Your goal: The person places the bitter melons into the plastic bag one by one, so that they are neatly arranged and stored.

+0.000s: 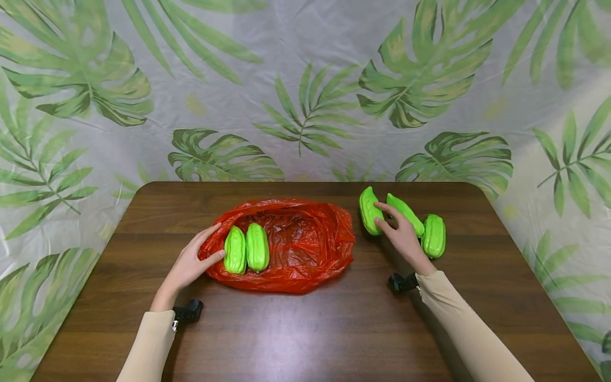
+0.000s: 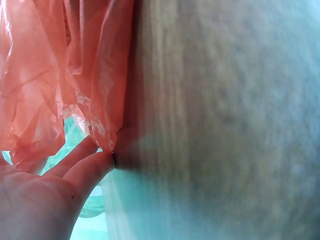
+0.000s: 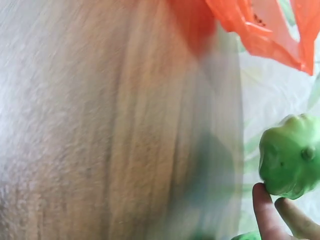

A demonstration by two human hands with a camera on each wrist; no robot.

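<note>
A red plastic bag (image 1: 298,281) is spread on the table with its mouth gaping upward. Two bright-green ridged bitter melons, one on the left (image 1: 235,250) and one on the right (image 1: 258,247), lie side by side in its left part. My left hand (image 1: 191,261) touches the bag's left rim, thumb and fingers spread apart; the left wrist view shows fingers (image 2: 90,169) against the red film. Right of the bag, my right hand (image 1: 400,232) holds another bitter melon (image 1: 369,211) at its right side. The right wrist view shows this melon (image 3: 290,156) end-on, seemingly off the table.
Two more bitter melons lie by the right hand, one partly behind it (image 1: 404,213) and one farther right (image 1: 433,236). The brown wooden table (image 1: 286,334) ends at the back before a leaf-patterned curtain (image 1: 305,106).
</note>
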